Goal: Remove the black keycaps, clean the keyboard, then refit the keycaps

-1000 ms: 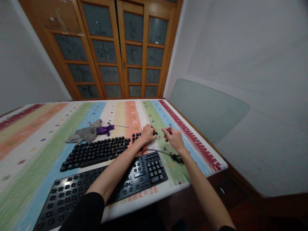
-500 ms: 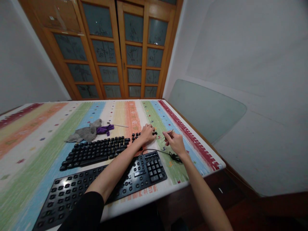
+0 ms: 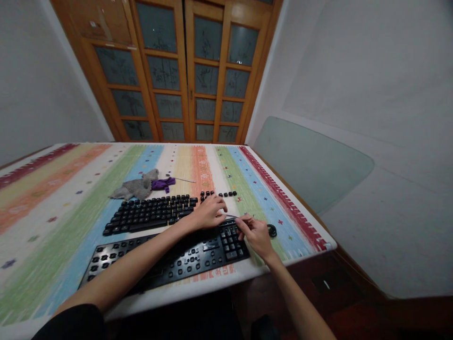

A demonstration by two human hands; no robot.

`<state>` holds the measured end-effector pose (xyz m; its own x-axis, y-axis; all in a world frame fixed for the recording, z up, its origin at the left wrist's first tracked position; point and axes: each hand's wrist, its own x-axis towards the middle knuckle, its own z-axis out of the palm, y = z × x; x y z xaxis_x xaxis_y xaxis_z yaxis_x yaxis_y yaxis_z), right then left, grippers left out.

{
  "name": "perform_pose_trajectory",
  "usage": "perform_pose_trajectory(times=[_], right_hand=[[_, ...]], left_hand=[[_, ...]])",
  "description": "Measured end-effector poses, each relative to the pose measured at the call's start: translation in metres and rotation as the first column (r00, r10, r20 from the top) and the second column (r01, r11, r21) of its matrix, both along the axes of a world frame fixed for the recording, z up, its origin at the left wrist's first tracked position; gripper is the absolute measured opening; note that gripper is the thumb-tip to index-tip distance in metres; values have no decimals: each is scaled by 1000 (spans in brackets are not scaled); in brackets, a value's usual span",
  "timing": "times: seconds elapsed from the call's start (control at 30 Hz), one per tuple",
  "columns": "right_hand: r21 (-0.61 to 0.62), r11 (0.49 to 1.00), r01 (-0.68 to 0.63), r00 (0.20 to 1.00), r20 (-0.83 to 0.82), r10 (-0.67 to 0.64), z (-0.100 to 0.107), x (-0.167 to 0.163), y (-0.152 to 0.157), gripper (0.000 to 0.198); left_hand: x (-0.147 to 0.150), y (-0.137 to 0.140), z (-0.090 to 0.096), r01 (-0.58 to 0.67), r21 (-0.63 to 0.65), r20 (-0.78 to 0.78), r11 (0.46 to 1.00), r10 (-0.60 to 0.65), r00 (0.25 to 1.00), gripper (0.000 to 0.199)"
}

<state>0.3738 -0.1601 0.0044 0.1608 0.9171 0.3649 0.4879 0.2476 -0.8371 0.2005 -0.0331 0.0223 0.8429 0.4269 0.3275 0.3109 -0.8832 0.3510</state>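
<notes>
My left hand (image 3: 211, 211) is above the upper edge of a black keyboard (image 3: 210, 252), its bent fingers apart and nothing visible between them. My right hand (image 3: 255, 234) is by the keyboard's number pad, thumb and fingers pinched on a thin metal tool (image 3: 250, 217), mostly hidden by the fingers. The keyboard's left and middle parts show bare key sockets, while keycaps (image 3: 231, 245) sit on the number pad. Behind the keyboard, loose black keycaps (image 3: 148, 215) lie in keyboard-like rows. A short row of keycaps (image 3: 225, 194) stretches beyond my left hand.
A grey cloth-like thing (image 3: 136, 187) and a purple cloth (image 3: 163, 184) lie behind the keycaps, beside a thin metal rod (image 3: 184, 180). The coiled keyboard cable (image 3: 272, 231) is right of my right hand. A striped cloth (image 3: 106, 177) covers the table.
My left hand has drawn back from the short keycap row to the keyboard's upper edge. My right hand has come down and nearer to the number pad. The view has shifted slightly.
</notes>
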Motion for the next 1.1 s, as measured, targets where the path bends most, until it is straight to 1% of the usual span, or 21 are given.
perform_pose_trajectory(times=[0.07, 0.13, 0.27, 0.33, 0.43, 0.47, 0.53, 0.6, 0.67, 0.73, 0.8, 0.87, 0.97, 1.1], right_hand=[[25, 1000, 0, 999, 53, -1, -1, -8, -2, 36], [34, 999, -12, 997, 72, 10, -4, -15, -2, 35], [50, 998, -33, 995, 91, 28, -12, -23, 0, 36], [86, 995, -45, 987, 155, 31, -14, -25, 1, 35], [126, 986, -112, 945, 322, 66, -10, -27, 4, 38], [121, 982, -142, 920, 382, 86, -7, -27, 7, 39], [73, 982, -174, 872, 475, 119, 1, -29, 15, 38], [-13, 988, -154, 845, 517, 138, 9, -32, 26, 33], [-102, 989, -102, 843, 520, 141, 16, -34, 41, 31], [-185, 981, -59, 857, 494, 145, 20, -35, 54, 36], [-259, 964, -52, 879, 446, 167, 22, -34, 63, 39], [-296, 953, -70, 905, 382, 185, 24, -32, 66, 40], [-275, 957, -87, 943, 288, 168, 31, -27, 63, 41], [-184, 981, -69, 965, 237, 112, 45, -23, 54, 43]], left_hand=[[-15, -16, 0, 7, -43, -33, 999, -9, 999, 10], [-28, -29, -2, 4, -86, -50, 996, -9, 999, 10], [-43, -46, -11, -2, -155, -55, 988, -6, 998, 14], [-46, -49, -16, -3, -165, -35, 986, -3, 999, 14], [-46, -50, -21, -6, -161, -19, 987, 3, 1000, 13], [-46, -49, -23, -9, -158, -16, 987, 6, 1000, 13], [-45, -48, -25, -10, -153, -9, 988, 9, 1000, 15], [-45, -47, -27, -7, -151, -3, 988, 7, 1000, 16], [-45, -46, -27, -3, -156, -9, 988, 1, 1000, 15], [-46, -46, -26, -7, -167, -20, 986, 4, 1000, 14], [-46, -45, -24, -7, -175, -23, 985, 3, 1000, 16], [-46, -45, -21, -2, -179, -10, 984, 0, 1000, 20], [-42, -44, -15, -9, -178, 32, 984, 15, 999, 22], [-34, -42, -10, -30, -186, 83, 982, 46, 996, 24]])
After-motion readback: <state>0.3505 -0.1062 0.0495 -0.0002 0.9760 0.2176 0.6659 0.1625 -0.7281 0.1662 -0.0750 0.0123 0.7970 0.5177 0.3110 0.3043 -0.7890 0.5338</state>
